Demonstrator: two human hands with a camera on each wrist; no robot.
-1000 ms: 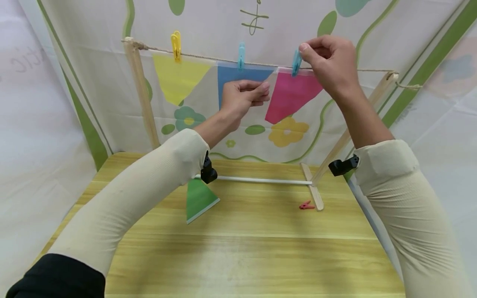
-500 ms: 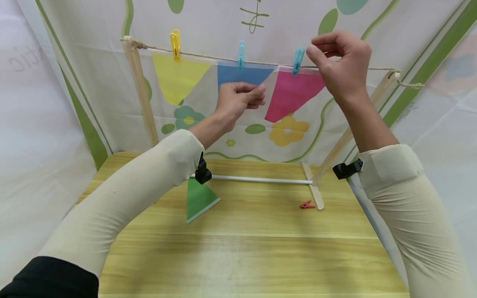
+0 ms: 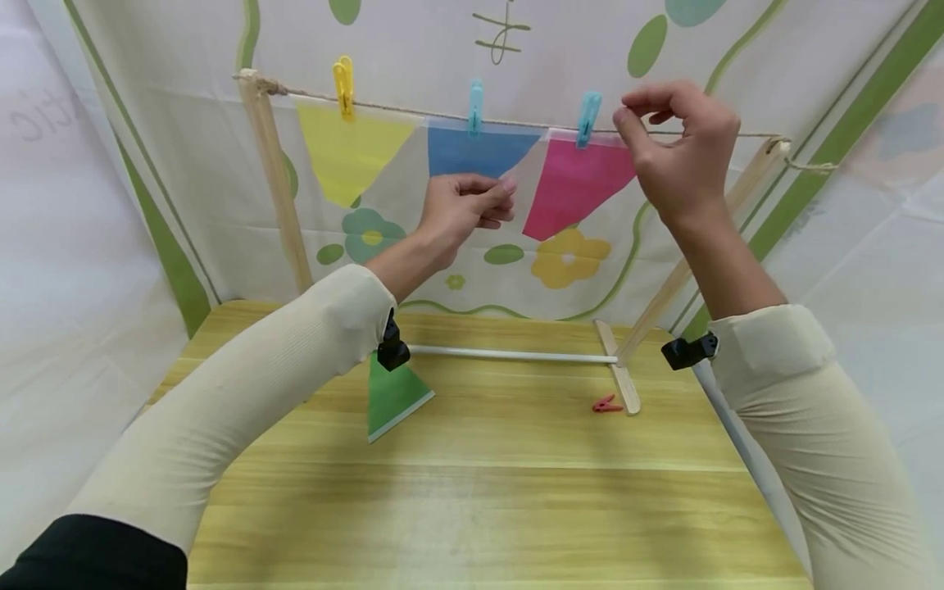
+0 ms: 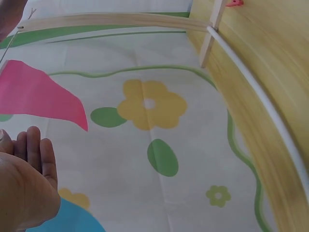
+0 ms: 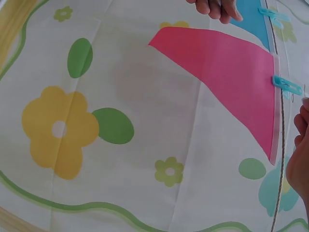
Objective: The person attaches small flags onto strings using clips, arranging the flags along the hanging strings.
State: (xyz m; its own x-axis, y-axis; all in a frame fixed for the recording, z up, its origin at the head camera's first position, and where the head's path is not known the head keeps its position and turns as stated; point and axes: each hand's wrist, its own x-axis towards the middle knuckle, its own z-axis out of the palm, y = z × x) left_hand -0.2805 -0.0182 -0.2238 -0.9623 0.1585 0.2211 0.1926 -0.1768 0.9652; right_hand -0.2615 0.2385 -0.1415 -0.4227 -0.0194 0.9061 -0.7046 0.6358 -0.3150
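Observation:
A pink flag (image 3: pixel 578 184) hangs from the twine line (image 3: pixel 413 111) by a blue clothespin (image 3: pixel 587 119). Just right of that clothespin is my right hand (image 3: pixel 686 156), its fingers loosely bent with nothing between them. In front of the lower part of a blue flag (image 3: pixel 479 152) is my left hand (image 3: pixel 460 209), holding nothing; the flag's tip is hidden behind it. Another blue clothespin (image 3: pixel 475 106) holds the blue flag. Farther left a yellow flag (image 3: pixel 354 156) hangs under a yellow clothespin (image 3: pixel 343 86). The right wrist view shows the pink flag (image 5: pixel 227 72) tilted sideways, with the clothespin (image 5: pixel 287 84) across its top edge.
Wooden posts (image 3: pixel 276 180) carry the line, and a white rod (image 3: pixel 516 355) runs low between them. On the wooden table (image 3: pixel 472 508) lie a green flag (image 3: pixel 394 401) and a red clothespin (image 3: pixel 607 404). A printed cloth backdrop (image 3: pixel 413 49) stands behind.
My right hand has let go of the clothespin on the pink flag and moved slightly right. The left hand has drifted left and down, away from the pink flag.

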